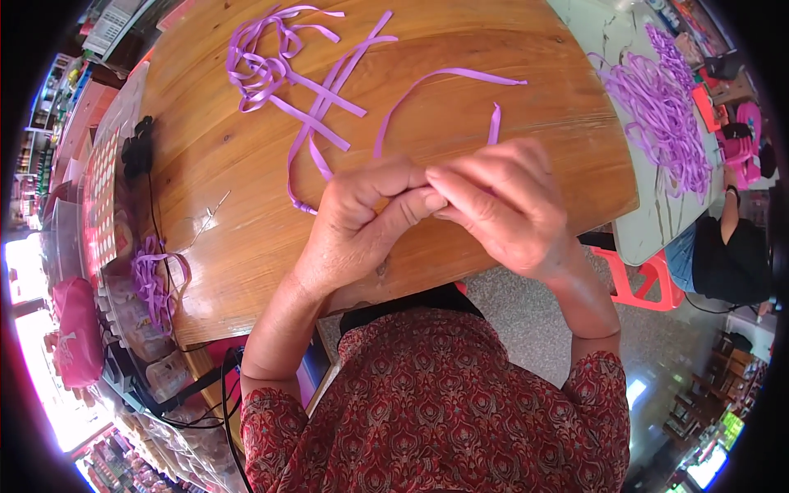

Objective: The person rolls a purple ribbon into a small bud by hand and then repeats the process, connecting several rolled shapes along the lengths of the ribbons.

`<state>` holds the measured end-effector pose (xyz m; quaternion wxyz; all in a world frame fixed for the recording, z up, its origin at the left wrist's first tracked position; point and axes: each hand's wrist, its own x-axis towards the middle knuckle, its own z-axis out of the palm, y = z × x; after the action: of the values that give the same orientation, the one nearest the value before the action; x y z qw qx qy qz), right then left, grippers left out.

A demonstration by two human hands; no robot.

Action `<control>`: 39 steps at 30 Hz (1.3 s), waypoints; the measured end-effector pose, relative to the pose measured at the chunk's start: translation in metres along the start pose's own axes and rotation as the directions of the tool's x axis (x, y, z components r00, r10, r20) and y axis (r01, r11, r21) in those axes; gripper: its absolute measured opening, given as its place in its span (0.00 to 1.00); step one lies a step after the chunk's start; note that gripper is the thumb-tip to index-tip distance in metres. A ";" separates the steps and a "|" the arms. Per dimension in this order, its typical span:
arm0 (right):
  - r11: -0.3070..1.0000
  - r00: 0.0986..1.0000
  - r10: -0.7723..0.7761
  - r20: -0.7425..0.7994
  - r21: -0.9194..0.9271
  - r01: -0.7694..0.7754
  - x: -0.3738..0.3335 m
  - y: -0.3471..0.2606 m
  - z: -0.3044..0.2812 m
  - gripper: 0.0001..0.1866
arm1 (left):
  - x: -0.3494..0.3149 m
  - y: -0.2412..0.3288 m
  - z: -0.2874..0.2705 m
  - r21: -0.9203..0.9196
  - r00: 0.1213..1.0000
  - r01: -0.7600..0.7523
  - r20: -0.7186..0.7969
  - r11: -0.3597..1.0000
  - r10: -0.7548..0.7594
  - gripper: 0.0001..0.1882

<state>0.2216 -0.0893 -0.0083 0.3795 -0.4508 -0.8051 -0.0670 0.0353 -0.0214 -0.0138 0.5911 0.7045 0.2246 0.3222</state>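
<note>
My left hand [362, 215] and my right hand [514, 209] meet at the fingertips above the front of the wooden table [271, 263]. Both are closed in a pinch. A purple ribbon [444, 72] curves down behind my left hand, and a short ribbon end [495, 125] sticks out behind my right fingers. The piece between the fingertips is hidden. Left of my left hand, another narrow ribbon strand [296, 177] loops over the wood, with a small gathered part near my wrist. Farther back lies a loose tangle of purple ribbon [261, 70].
On a white marbled surface [657, 226] at right lies a large heap of purple ribbon [667, 127]. A red stool [633, 279] and a seated person [727, 255] are beyond. At left are a small ribbon bunch [150, 283], a thin metal tool [212, 215], black cables and a pink pouch [78, 329].
</note>
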 end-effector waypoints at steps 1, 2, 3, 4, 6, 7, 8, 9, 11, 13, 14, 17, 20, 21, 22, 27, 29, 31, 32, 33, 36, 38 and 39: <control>0.995 0.997 -0.063 -0.049 0.068 0.066 0.000 0.002 0.005 0.24 | 0.000 0.002 0.001 0.001 1.000 -0.005 0.004 1.000 0.005 0.07; 0.993 0.988 -0.084 -0.127 0.073 0.094 0.001 0.002 0.007 0.21 | 0.000 0.005 0.000 0.022 0.999 -0.007 0.033 1.000 0.006 0.06; 0.993 0.988 -0.086 -0.130 0.075 0.096 0.002 0.001 0.006 0.21 | -0.002 0.008 -0.002 0.046 0.998 -0.005 0.055 0.999 0.003 0.05; 0.991 0.990 -0.080 -0.113 0.093 0.091 0.001 0.000 0.003 0.19 | -0.003 0.010 -0.005 0.048 0.999 -0.006 0.054 0.999 0.003 0.05; 0.990 0.992 -0.077 -0.098 0.110 0.088 0.000 0.000 -0.006 0.18 | -0.005 0.014 -0.010 0.154 0.996 -0.064 0.073 0.986 0.053 0.04; 0.990 0.995 -0.045 -0.090 0.126 0.056 0.000 0.001 -0.012 0.16 | -0.007 0.015 -0.015 0.156 0.996 -0.066 0.072 0.986 0.055 0.04; 0.990 0.997 -0.013 -0.082 0.142 0.025 -0.002 0.003 -0.019 0.15 | -0.009 0.014 -0.021 0.203 0.991 -0.129 0.046 0.971 0.122 0.04; 0.991 0.994 0.038 -0.107 0.132 -0.023 -0.007 0.007 -0.029 0.14 | -0.012 0.015 -0.028 0.250 0.981 -0.192 0.024 0.949 0.193 0.04; 0.973 0.970 0.202 -0.135 0.143 -0.183 -0.022 0.019 -0.052 0.11 | -0.019 0.018 -0.046 0.284 0.985 -0.166 0.008 0.944 0.171 0.05; 0.909 0.902 0.401 -0.157 0.190 -0.371 -0.043 0.029 -0.077 0.08 | -0.025 0.015 -0.067 0.377 0.983 -0.168 -0.008 0.911 0.185 0.05; 0.868 0.859 0.482 -0.175 0.231 -0.440 -0.053 0.036 -0.087 0.07 | -0.029 0.014 -0.076 0.382 0.982 -0.170 -0.009 0.909 0.187 0.05; 0.778 0.740 0.619 -0.262 0.336 -0.531 -0.096 0.068 -0.117 0.08 | -0.039 0.008 -0.102 0.447 0.975 -0.167 -0.056 0.879 0.214 0.04; 0.684 0.566 0.729 -0.385 0.413 -0.601 -0.134 0.105 -0.148 0.09 | -0.054 0.006 -0.125 0.509 0.966 -0.044 -0.197 0.860 0.166 0.03; 0.658 0.488 0.753 -0.442 0.480 -0.580 -0.150 0.116 -0.156 0.09 | -0.060 0.003 -0.131 0.433 0.958 0.038 -0.271 0.900 0.090 0.03; 0.628 0.402 0.777 -0.485 0.549 -0.551 -0.160 0.125 -0.161 0.09 | -0.065 0.001 -0.135 0.351 0.941 0.122 -0.339 0.929 0.005 0.03; 0.636 0.390 0.765 -0.512 0.692 -0.342 -0.221 0.161 -0.222 0.12 | -0.074 0.003 -0.149 0.474 0.961 0.091 -0.272 0.876 0.047 0.04; 0.576 0.433 0.790 -0.434 0.767 -0.282 -0.238 0.174 -0.229 0.13 | -0.076 0.005 -0.151 0.483 0.965 0.078 -0.255 0.872 0.054 0.04; 0.508 0.410 0.825 -0.389 0.829 -0.235 -0.242 0.177 -0.227 0.15 | -0.077 0.001 -0.142 0.310 0.939 0.147 -0.342 0.939 -0.034 0.05; 0.397 0.449 0.847 -0.285 0.900 -0.178 -0.248 0.181 -0.232 0.14 | -0.075 -0.005 -0.140 0.242 0.921 0.099 -0.389 0.965 0.003 0.06; 0.386 0.459 0.846 -0.273 0.906 -0.173 -0.246 0.180 -0.228 0.14 | -0.074 -0.012 -0.139 0.248 0.915 0.105 -0.404 0.963 0.004 0.06; 0.056 0.486 0.869 -0.098 0.993 0.101 -0.244 0.176 -0.218 0.14 | -0.070 -0.031 -0.132 -0.284 0.872 -0.035 -0.477 0.958 -0.109 0.05; 0.007 0.374 0.924 -0.080 0.981 0.194 -0.197 0.142 -0.184 0.15 | -0.066 -0.041 -0.121 -0.693 0.875 -0.193 -0.441 0.695 -0.197 0.06; -0.004 0.242 0.968 -0.068 0.959 0.285 -0.180 0.128 -0.174 0.15 | -0.061 -0.041 -0.116 -0.690 0.870 -0.202 -0.452 0.695 -0.196 0.06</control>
<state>0.4721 -0.2144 -0.0367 0.8962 -0.2334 -0.0861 0.3673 -0.0871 0.0241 -0.0549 0.7404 0.3108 0.2222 0.5530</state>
